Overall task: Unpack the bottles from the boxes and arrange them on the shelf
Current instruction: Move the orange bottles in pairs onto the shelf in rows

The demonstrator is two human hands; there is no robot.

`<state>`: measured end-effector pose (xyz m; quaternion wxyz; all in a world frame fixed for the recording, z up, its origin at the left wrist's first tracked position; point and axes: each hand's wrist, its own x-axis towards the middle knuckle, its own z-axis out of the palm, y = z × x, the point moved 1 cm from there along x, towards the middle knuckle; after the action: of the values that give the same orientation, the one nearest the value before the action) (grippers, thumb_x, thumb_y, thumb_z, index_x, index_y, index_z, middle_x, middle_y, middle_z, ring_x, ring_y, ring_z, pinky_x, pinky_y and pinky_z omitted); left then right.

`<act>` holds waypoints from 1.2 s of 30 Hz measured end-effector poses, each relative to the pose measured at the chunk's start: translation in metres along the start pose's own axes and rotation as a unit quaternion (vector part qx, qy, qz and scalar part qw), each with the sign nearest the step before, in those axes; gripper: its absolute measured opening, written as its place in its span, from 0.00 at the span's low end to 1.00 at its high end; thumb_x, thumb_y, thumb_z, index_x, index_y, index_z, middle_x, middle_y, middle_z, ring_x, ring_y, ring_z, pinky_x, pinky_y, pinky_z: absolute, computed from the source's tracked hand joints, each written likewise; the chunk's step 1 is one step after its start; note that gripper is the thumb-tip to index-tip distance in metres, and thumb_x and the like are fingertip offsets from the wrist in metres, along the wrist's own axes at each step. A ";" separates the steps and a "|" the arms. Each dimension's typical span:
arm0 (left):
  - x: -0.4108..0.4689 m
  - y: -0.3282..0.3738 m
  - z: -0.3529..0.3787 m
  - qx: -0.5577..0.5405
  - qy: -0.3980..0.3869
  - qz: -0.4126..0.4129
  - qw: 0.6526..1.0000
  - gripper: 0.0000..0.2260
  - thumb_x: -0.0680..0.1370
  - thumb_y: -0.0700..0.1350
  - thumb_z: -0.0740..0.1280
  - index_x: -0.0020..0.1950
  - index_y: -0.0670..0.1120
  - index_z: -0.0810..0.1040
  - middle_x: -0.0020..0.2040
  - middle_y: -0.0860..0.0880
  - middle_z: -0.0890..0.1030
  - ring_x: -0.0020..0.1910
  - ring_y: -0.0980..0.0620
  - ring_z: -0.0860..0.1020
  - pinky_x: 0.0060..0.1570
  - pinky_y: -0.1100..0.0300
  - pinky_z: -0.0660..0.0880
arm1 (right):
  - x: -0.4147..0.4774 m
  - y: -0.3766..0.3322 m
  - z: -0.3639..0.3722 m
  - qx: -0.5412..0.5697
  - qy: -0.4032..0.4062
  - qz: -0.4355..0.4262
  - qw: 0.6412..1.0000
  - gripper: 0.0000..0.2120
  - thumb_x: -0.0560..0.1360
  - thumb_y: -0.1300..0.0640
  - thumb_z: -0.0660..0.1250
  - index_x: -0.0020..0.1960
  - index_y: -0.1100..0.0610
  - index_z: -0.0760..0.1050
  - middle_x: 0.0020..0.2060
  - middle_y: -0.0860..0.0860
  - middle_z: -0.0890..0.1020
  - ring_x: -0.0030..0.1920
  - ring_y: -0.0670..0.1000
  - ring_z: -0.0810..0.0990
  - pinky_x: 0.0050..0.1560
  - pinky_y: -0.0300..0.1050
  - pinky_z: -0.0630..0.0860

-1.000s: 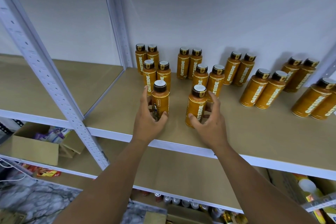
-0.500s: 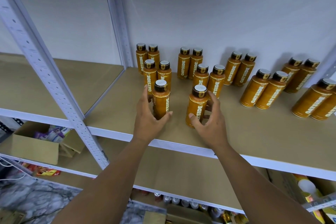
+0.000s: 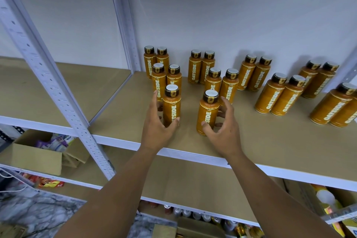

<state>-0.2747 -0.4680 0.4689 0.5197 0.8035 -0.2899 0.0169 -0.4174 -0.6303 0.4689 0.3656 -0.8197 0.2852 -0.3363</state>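
Two hands clamped | my left hand grips left bottle | right hand grips right bottle | shelf edge near, room rightward

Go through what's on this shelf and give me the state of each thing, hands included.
left hand: grips front-left bottle.
right hand: grips front-right bottle.
front-left bottle: upright, capped.
front-right bottle: upright, capped.
other bottles: upright, capped, in pairs.
cardboard box: open, lower shelf.

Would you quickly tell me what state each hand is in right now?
Left hand: grips the front-left orange black-capped bottle.
Right hand: grips the front-right orange black-capped bottle.
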 end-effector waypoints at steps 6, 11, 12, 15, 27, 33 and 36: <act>-0.001 0.000 0.000 -0.010 -0.028 0.007 1.000 0.48 0.76 0.49 0.77 0.82 0.62 0.44 0.77 0.50 0.69 0.65 0.58 0.73 0.60 0.59 0.74 | -0.001 0.002 0.001 0.007 -0.008 -0.004 1.000 0.44 0.73 0.47 0.77 0.79 0.39 0.52 0.73 0.48 0.72 0.65 0.50 0.77 0.55 0.43 0.80; -0.002 0.000 0.000 -0.014 -0.060 0.027 0.998 0.48 0.76 0.48 0.77 0.81 0.63 0.44 0.78 0.50 0.68 0.70 0.54 0.73 0.64 0.56 0.75 | -0.002 0.001 0.001 -0.001 -0.014 -0.033 0.999 0.42 0.74 0.46 0.77 0.79 0.39 0.55 0.74 0.47 0.71 0.66 0.48 0.76 0.56 0.46 0.82; -0.002 0.000 0.000 -0.016 -0.066 0.035 0.997 0.48 0.76 0.48 0.77 0.81 0.63 0.44 0.78 0.51 0.68 0.70 0.54 0.72 0.65 0.54 0.75 | -0.002 0.001 0.002 0.000 -0.014 -0.039 0.999 0.41 0.74 0.47 0.77 0.79 0.41 0.56 0.74 0.48 0.72 0.66 0.48 0.76 0.56 0.45 0.82; -0.004 0.000 0.000 -0.011 -0.080 0.056 0.995 0.49 0.75 0.49 0.77 0.81 0.64 0.44 0.78 0.50 0.69 0.71 0.52 0.73 0.66 0.50 0.77 | -0.003 0.001 0.003 0.003 -0.016 -0.055 0.998 0.41 0.73 0.47 0.77 0.78 0.43 0.58 0.72 0.48 0.73 0.64 0.47 0.76 0.53 0.41 0.81; -0.005 0.004 -0.003 0.000 -0.110 0.088 0.990 0.51 0.74 0.55 0.78 0.76 0.74 0.38 0.78 0.49 0.69 0.70 0.52 0.75 0.64 0.47 0.78 | -0.005 -0.002 0.001 0.014 -0.027 -0.061 0.998 0.43 0.71 0.43 0.78 0.78 0.42 0.57 0.72 0.48 0.74 0.63 0.47 0.77 0.52 0.40 0.81; 0.016 0.016 -0.021 0.019 -0.126 0.118 0.985 0.49 0.73 0.54 0.78 0.78 0.71 0.43 0.76 0.52 0.70 0.65 0.56 0.75 0.59 0.59 0.78 | 0.006 -0.015 -0.014 0.015 -0.037 -0.069 0.997 0.48 0.69 0.39 0.78 0.79 0.37 0.52 0.72 0.47 0.73 0.63 0.45 0.77 0.54 0.42 0.81; 0.029 0.029 -0.031 0.038 -0.160 0.137 0.977 0.44 0.74 0.52 0.78 0.80 0.65 0.53 0.76 0.53 0.70 0.66 0.55 0.76 0.59 0.56 0.80 | 0.017 -0.029 -0.028 0.008 -0.066 -0.072 0.995 0.46 0.69 0.39 0.78 0.78 0.37 0.54 0.70 0.46 0.75 0.60 0.44 0.79 0.52 0.44 0.83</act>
<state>-0.2555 -0.4631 0.5164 0.4284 0.7677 -0.4756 -0.0299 -0.4222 -0.6372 0.5115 0.3652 -0.8555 0.1974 -0.3094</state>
